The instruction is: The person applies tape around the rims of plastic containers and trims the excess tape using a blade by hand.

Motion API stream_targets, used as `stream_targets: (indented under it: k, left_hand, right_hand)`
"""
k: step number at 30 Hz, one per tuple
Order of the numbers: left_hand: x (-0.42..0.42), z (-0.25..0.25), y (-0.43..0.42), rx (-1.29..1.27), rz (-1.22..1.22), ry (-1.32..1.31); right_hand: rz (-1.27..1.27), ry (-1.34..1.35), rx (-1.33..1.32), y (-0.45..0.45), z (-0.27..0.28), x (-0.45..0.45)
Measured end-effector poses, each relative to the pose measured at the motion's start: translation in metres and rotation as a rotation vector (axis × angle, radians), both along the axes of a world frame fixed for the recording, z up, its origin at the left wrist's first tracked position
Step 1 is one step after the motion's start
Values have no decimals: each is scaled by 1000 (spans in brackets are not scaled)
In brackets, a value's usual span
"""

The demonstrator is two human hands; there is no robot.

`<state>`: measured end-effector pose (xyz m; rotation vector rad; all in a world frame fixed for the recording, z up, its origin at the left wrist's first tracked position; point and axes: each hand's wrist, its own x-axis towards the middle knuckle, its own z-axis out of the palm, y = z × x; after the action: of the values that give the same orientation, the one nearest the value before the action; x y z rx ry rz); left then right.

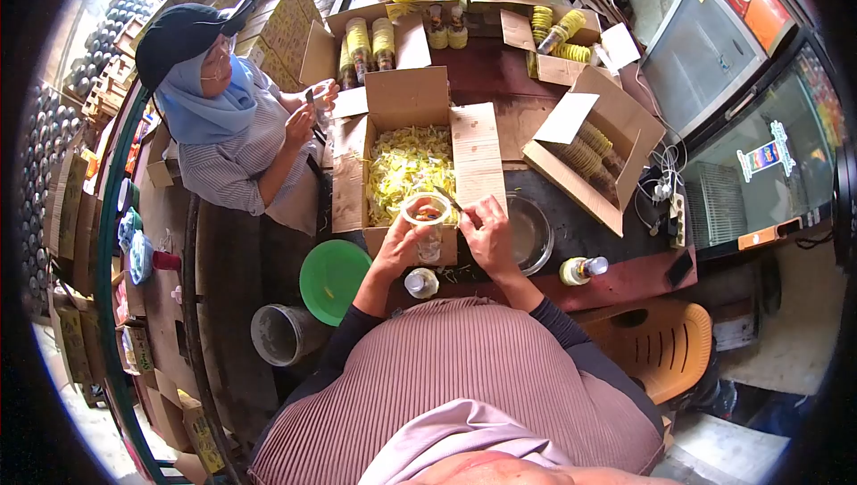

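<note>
My left hand [399,249] is wrapped round a clear plastic cup [429,244], held upright over the near edge of an open cardboard box [409,97]. Something orange and dark shows inside the cup. My right hand [487,237] is closed, and from its fingertips a thin dark-green strip [449,198] points toward the cup's rim; its kind is unclear. Yellow shredded strips [406,166] fill the box behind the cup. Just below my left hand stands a small bottle with a white cap [420,283]. Beneath my right hand is a round clear bowl [532,233].
A green basin [334,281] and a grey bucket [284,336] stand at left. Another bottle [582,270] is at right. Cardboard boxes [594,141] with stacked yellow-ringed cups surround the table. A co-worker [228,124] handles something small on the left. An orange chair [656,347] is lower right.
</note>
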<state>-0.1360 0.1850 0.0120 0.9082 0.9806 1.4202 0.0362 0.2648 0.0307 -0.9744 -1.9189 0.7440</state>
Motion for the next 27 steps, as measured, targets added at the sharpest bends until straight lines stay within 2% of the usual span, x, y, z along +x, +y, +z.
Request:
stream_targets:
  k: [2,3,5,7,9,11,14,18,27]
  left_hand:
    - [-5,-4,1,-76,15,-205]
    - [-6,-3,0,-74,15,-203]
    - [-8,-1,-2,-29,32,-73]
    - [-6,-6,0,-18,69,-79]
    - [-2,-8,3,13,127,73]
    - [-1,-13,7,22,147,67]
    - [4,-12,11,76,178,94]
    - [7,-9,12,55,195,117]
    - [12,-17,13,-22,241,122]
  right_hand:
    - [-1,51,-131,0,3,3]
    - [-1,52,-130,-1,6,4]
    - [7,72,-237,-3,9,6]
    - [11,98,-228,-6,7,7]
    - [14,125,-222,-6,4,8]
    - [-34,22,88,-5,-2,9]
    - [-31,14,239,-7,2,9]
    - [23,-27,356,-9,4,9]
    - [-5,-116,332,-4,8,-5]
